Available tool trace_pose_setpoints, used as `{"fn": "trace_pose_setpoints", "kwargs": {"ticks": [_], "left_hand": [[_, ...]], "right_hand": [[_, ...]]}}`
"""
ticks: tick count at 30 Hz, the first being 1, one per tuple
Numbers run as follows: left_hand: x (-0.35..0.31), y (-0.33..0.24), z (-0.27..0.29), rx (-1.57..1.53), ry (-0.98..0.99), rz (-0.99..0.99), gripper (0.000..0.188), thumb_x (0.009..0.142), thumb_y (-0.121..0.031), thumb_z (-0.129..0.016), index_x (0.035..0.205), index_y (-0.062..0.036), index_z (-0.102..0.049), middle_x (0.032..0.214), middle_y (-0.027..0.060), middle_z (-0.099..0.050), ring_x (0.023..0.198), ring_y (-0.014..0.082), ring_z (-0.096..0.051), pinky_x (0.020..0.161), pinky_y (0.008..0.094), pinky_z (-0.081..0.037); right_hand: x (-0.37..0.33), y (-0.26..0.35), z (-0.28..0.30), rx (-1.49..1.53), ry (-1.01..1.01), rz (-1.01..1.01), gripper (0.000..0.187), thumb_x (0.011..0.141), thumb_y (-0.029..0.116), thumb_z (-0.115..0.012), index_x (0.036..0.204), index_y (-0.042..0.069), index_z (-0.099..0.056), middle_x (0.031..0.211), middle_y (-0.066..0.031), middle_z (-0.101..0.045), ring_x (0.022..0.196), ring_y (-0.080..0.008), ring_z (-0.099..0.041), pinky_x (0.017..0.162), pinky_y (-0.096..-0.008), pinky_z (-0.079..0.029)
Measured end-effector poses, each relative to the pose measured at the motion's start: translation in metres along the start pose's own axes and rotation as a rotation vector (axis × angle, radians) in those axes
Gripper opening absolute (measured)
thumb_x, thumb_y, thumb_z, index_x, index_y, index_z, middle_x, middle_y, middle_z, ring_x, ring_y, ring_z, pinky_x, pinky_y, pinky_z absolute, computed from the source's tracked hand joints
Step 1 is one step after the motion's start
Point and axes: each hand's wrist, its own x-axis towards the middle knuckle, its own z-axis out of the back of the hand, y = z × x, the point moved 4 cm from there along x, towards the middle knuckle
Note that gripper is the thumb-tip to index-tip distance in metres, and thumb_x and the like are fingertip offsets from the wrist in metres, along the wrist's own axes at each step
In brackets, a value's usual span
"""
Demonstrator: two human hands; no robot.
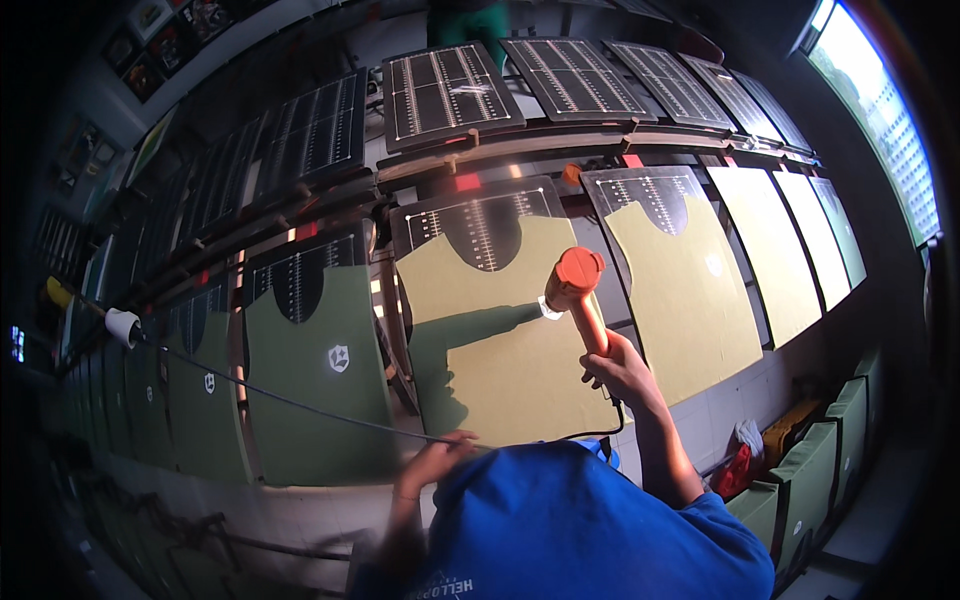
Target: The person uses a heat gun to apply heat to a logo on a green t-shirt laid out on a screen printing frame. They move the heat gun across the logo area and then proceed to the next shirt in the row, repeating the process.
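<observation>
An orange hair dryer [578, 282] is in my right hand [624, 370], fingers closed round its handle. Its nozzle end is above a pale yellow-green shirt panel [530, 385] on a dark board, close by a small white emblem [549, 309]. Shadow from the dryer and my arm falls across this panel's left side. My left hand [440, 460], low at the panel's front edge, has its fingers curled on a dark power cord [290, 404]. The cord stretches left to a white socket [123, 328], and part of it also shows below the dryer's handle.
Dark green shirt panels [315, 400] with white emblems lie on boards to the left, paler ones [690, 290] to the right. Behind a wooden rail stand bare dark boards [447, 95] with white rulings. Green-covered boards [808, 470] lean at lower right. Another person [472, 25] stands far back.
</observation>
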Motion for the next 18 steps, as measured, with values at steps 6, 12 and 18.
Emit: {"fn": "trace_pose_setpoints", "kwargs": {"ticks": [6, 12, 18], "left_hand": [[0.000, -0.006, -0.002, 0.016, 0.014, -0.006, 0.034, 0.100, -0.030, -0.050, 0.113, -0.0017, -0.064, 0.103, 0.0075, -0.068, 0.098, 0.0160, -0.064, 0.089, 0.0299, -0.047], [0.000, 0.001, -0.004, 0.011, -0.008, -0.018, 0.034, 0.100, -0.030, -0.049, 0.111, -0.0017, -0.065, 0.102, 0.0075, -0.068, 0.097, 0.0161, -0.064, 0.088, 0.0303, -0.047], [-0.001, 0.000, -0.008, -0.018, -0.020, -0.018, 0.035, 0.100, -0.030, -0.049, 0.110, -0.0012, -0.066, 0.103, 0.0081, -0.068, 0.098, 0.0163, -0.063, 0.089, 0.0308, -0.047]], "right_hand": [[0.016, 0.003, -0.001, 0.029, -0.006, 0.031, 0.030, 0.081, 0.013, -0.061, 0.105, -0.003, -0.053, 0.078, -0.0028, -0.057, 0.069, -0.0119, -0.063, 0.060, -0.0268, -0.051], [0.020, 0.010, -0.001, 0.013, -0.006, 0.020, 0.030, 0.081, 0.013, -0.060, 0.106, -0.002, -0.053, 0.078, -0.0031, -0.057, 0.068, -0.0119, -0.063, 0.060, -0.0266, -0.051], [0.022, 0.005, 0.013, -0.022, -0.017, -0.043, 0.024, 0.081, 0.012, -0.058, 0.101, -0.001, -0.054, 0.076, -0.0033, -0.058, 0.068, -0.0129, -0.064, 0.058, -0.0275, -0.051]]}}
